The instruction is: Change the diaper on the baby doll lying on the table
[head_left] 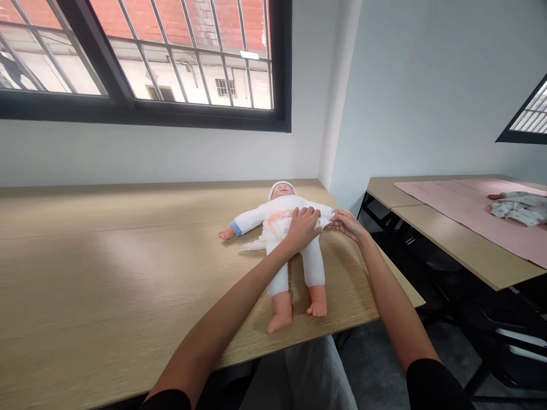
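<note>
A baby doll (314, 267) in a white suit and cap lies on its back on the wooden table (141, 273), feet toward me. Around its hips is a white diaper (276, 224) with a coloured print on the front, and one side tab lies spread on the table at the left. My left hand (302, 228) rests on the front of the diaper, fingers lying over the doll's belly. At the doll's other hip, my right hand (345, 224) pinches the diaper's side tab between thumb and fingers, pulled out sideways.
To the right, across a gap, stands another table (444, 222) with a pink mat (474, 210) and a second doll in pale patterned clothes (519, 208). A wall and a barred window (192, 57) rise behind my table. Dark chair parts (491, 336) show below at the right.
</note>
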`<act>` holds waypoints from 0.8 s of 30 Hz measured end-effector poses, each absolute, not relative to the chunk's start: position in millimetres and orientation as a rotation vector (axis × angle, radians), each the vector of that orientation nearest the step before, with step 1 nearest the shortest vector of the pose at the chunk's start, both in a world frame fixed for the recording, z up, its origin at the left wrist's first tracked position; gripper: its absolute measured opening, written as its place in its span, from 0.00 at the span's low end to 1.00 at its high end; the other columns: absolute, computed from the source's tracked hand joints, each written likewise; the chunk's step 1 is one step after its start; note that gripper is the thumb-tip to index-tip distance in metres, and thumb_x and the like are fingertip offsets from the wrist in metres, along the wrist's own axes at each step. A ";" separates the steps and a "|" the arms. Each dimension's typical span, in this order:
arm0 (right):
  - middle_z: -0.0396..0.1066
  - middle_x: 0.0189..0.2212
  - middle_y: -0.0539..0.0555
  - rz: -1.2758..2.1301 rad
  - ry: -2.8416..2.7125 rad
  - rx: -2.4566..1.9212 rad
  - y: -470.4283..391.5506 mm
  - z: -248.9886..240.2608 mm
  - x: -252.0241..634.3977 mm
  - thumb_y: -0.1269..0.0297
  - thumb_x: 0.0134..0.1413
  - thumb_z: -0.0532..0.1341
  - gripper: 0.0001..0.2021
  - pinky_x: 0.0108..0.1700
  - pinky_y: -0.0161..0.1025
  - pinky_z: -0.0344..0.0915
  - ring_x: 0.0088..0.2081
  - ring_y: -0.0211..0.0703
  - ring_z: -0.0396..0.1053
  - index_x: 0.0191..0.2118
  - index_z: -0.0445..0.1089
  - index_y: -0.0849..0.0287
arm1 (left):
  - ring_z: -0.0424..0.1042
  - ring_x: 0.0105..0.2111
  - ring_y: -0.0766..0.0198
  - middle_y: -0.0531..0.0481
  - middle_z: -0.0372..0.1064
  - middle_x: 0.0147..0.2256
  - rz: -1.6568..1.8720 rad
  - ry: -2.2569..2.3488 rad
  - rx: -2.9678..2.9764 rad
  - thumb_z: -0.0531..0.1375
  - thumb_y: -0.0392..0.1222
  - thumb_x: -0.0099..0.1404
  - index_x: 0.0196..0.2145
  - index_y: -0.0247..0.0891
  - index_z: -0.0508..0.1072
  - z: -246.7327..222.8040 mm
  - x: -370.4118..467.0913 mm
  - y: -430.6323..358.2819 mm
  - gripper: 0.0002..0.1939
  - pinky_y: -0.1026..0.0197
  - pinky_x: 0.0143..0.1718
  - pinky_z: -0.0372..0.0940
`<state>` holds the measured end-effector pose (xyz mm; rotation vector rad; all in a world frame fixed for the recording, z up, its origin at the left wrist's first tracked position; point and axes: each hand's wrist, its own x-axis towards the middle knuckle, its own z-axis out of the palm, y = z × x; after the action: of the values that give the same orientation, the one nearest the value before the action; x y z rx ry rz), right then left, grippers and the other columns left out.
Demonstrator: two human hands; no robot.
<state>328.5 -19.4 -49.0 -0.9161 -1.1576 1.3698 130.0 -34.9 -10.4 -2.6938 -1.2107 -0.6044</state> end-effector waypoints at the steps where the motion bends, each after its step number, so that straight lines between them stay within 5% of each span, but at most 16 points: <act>1: 0.71 0.26 0.48 1.359 -1.141 -0.925 -18.1 -50.4 329.3 0.68 0.37 0.70 0.09 0.43 0.36 0.68 0.31 0.37 0.71 0.24 0.68 0.58 | 0.65 0.48 0.55 0.45 0.68 0.46 -0.597 -1.212 -2.689 0.56 0.40 0.65 0.45 0.37 0.67 -10.7 130.3 -35.1 0.11 0.51 0.55 0.53; 12: 0.69 0.22 0.49 1.174 -1.006 -1.013 -12.0 -60.0 320.1 0.61 0.38 0.67 0.10 0.38 0.39 0.71 0.26 0.39 0.70 0.21 0.66 0.56 | 0.66 0.46 0.52 0.42 0.70 0.42 -0.604 -1.087 -2.610 0.46 0.49 0.71 0.40 0.39 0.72 -20.2 134.9 -34.0 0.18 0.44 0.55 0.52; 18: 0.73 0.28 0.51 1.099 -1.008 -1.030 -13.2 -56.3 313.5 0.59 0.38 0.66 0.10 0.32 0.36 0.68 0.26 0.37 0.70 0.20 0.67 0.58 | 0.60 0.54 0.49 0.41 0.70 0.45 -0.567 -1.008 -2.607 0.45 0.53 0.71 0.38 0.37 0.75 -26.9 133.7 -31.6 0.24 0.40 0.59 0.47; 24: 0.73 0.27 0.50 1.127 -1.023 -1.002 -15.3 -54.2 312.3 0.59 0.38 0.67 0.11 0.33 0.36 0.68 0.27 0.37 0.69 0.19 0.66 0.57 | 0.64 0.50 0.50 0.40 0.69 0.45 -0.618 -1.088 -2.591 0.49 0.52 0.69 0.45 0.34 0.70 -24.1 135.4 -33.7 0.20 0.42 0.58 0.50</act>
<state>312.3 -15.3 -54.2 -1.0020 -1.0226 1.1269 135.4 -33.7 -24.1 -2.5909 -1.0876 -0.6182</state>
